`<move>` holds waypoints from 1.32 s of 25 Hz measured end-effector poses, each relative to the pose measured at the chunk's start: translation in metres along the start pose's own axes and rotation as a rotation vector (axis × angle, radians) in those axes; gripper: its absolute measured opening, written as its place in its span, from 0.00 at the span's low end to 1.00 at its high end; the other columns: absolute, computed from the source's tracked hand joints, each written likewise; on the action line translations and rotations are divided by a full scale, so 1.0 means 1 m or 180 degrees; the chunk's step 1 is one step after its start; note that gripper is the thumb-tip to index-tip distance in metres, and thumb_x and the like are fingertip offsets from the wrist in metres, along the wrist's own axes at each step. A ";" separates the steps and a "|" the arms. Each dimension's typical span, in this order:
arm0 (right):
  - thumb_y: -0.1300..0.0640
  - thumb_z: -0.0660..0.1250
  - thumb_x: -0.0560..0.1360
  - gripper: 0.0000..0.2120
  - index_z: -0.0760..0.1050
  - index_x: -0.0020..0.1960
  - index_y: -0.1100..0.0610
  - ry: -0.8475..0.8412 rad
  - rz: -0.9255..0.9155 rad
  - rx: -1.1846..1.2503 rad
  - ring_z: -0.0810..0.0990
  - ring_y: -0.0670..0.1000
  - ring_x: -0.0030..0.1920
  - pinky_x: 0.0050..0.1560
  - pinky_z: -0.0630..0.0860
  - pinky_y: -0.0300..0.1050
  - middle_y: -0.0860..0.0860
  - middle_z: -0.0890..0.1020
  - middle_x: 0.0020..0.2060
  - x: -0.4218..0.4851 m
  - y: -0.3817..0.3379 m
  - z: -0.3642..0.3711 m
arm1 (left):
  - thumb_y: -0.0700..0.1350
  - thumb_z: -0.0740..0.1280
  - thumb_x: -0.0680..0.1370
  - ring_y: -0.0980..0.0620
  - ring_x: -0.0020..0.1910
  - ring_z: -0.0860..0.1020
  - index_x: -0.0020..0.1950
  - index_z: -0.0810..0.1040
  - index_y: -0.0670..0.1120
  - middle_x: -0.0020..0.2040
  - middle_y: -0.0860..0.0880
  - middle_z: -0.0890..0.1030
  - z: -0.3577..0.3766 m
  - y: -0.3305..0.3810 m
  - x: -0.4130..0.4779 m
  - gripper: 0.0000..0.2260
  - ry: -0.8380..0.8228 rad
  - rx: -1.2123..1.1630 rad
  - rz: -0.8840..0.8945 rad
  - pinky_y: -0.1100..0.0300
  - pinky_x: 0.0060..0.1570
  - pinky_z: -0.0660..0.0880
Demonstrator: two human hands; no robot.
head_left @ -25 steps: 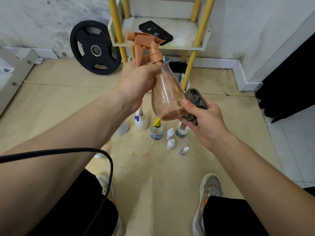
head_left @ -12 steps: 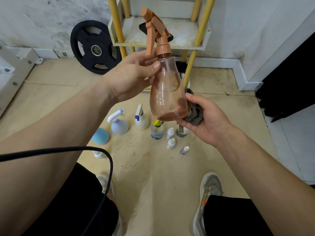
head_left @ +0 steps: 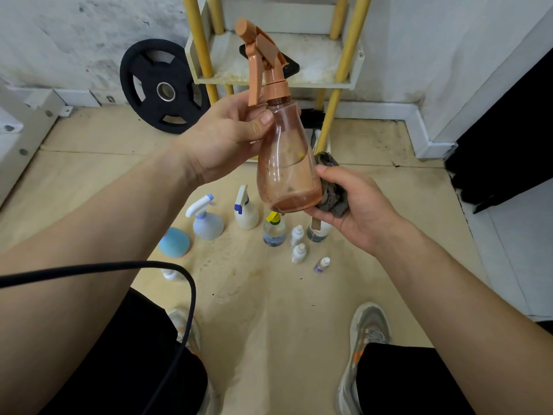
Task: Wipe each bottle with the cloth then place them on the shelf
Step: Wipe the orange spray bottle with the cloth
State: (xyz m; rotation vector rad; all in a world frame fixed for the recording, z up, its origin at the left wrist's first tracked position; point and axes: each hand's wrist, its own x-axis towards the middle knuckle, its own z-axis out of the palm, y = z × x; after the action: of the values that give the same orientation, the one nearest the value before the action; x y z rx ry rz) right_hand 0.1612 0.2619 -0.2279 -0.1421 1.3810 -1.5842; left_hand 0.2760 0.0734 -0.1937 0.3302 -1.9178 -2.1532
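My left hand (head_left: 227, 136) grips the neck of an orange spray bottle (head_left: 284, 163), held upright in front of me with a little brownish liquid at its bottom. My right hand (head_left: 356, 205) holds a bunched grey cloth (head_left: 332, 193) against the bottle's lower right side. Beyond the bottle stands the shelf (head_left: 317, 61) with yellow posts; a black flat object (head_left: 291, 67) lies on its white board. On the floor below stand several more bottles: a pale blue sprayer (head_left: 206, 220), a white sprayer (head_left: 245, 211), a clear bottle with a yellow cap (head_left: 273, 232) and small white dropper bottles (head_left: 297, 244).
A black weight plate (head_left: 161, 88) leans on the wall left of the shelf. A blue rounded object (head_left: 175, 242) lies by the sprayers. A black cable (head_left: 119, 268) crosses my left arm. My shoes (head_left: 366, 339) rest on the beige floor. A dark panel (head_left: 508, 139) stands at right.
The bottle turned from tilted to upright, its spray head swinging up and round. My left hand shifted its grip at the neck, and the cloth slid down the bottle's right side.
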 end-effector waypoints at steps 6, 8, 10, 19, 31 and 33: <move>0.60 0.71 0.77 0.10 0.79 0.58 0.59 0.0069 -0.0468 -0.0737 0.86 0.56 0.52 0.47 0.84 0.52 0.57 0.86 0.52 -0.005 0.000 0.004 | 0.40 0.63 0.78 0.41 0.57 0.76 0.65 0.73 0.37 0.56 0.39 0.77 0.005 -0.002 0.001 0.16 0.0491 0.0231 -0.0027 0.45 0.61 0.74; 0.59 0.72 0.76 0.10 0.79 0.57 0.53 0.0180 -0.0880 -0.1350 0.86 0.54 0.50 0.47 0.84 0.51 0.53 0.86 0.50 -0.008 0.001 0.007 | 0.41 0.63 0.79 0.46 0.53 0.80 0.61 0.76 0.42 0.51 0.45 0.81 0.009 -0.001 0.001 0.12 0.0677 0.0384 -0.0016 0.49 0.57 0.78; 0.54 0.72 0.75 0.13 0.77 0.58 0.44 0.0282 -0.1269 -0.1934 0.85 0.48 0.49 0.51 0.83 0.49 0.45 0.85 0.48 -0.011 0.002 0.007 | 0.39 0.62 0.82 0.50 0.50 0.81 0.62 0.76 0.42 0.48 0.49 0.82 0.011 -0.003 0.003 0.10 0.0847 0.0534 -0.0012 0.55 0.51 0.80; 0.61 0.68 0.78 0.27 0.67 0.76 0.53 0.0336 -0.2974 -0.2939 0.74 0.45 0.66 0.65 0.69 0.33 0.51 0.76 0.65 -0.019 0.006 0.016 | 0.38 0.62 0.83 0.53 0.47 0.81 0.63 0.76 0.40 0.47 0.49 0.82 0.024 -0.008 0.008 0.09 0.1146 0.0405 -0.0076 0.57 0.48 0.81; 0.59 0.71 0.77 0.21 0.76 0.70 0.56 0.0402 -0.3225 -0.3345 0.79 0.50 0.63 0.63 0.76 0.43 0.53 0.80 0.63 -0.016 0.026 0.003 | 0.41 0.64 0.82 0.52 0.44 0.81 0.65 0.77 0.40 0.47 0.48 0.81 0.024 -0.011 0.011 0.12 0.1823 0.0434 -0.0319 0.53 0.43 0.81; 0.61 0.71 0.77 0.22 0.76 0.70 0.57 0.0301 -0.3465 -0.3672 0.78 0.53 0.65 0.65 0.76 0.47 0.56 0.78 0.67 -0.018 0.033 0.005 | 0.41 0.64 0.83 0.53 0.43 0.82 0.64 0.77 0.39 0.46 0.48 0.81 0.024 -0.012 0.010 0.11 0.1835 0.0419 -0.0391 0.55 0.41 0.81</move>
State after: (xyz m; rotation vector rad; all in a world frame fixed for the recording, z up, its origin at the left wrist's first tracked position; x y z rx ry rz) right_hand 0.1929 0.2763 -0.2442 -1.7527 2.3347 -1.3017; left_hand 0.2588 0.0941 -0.2030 0.9929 -1.7260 -1.7329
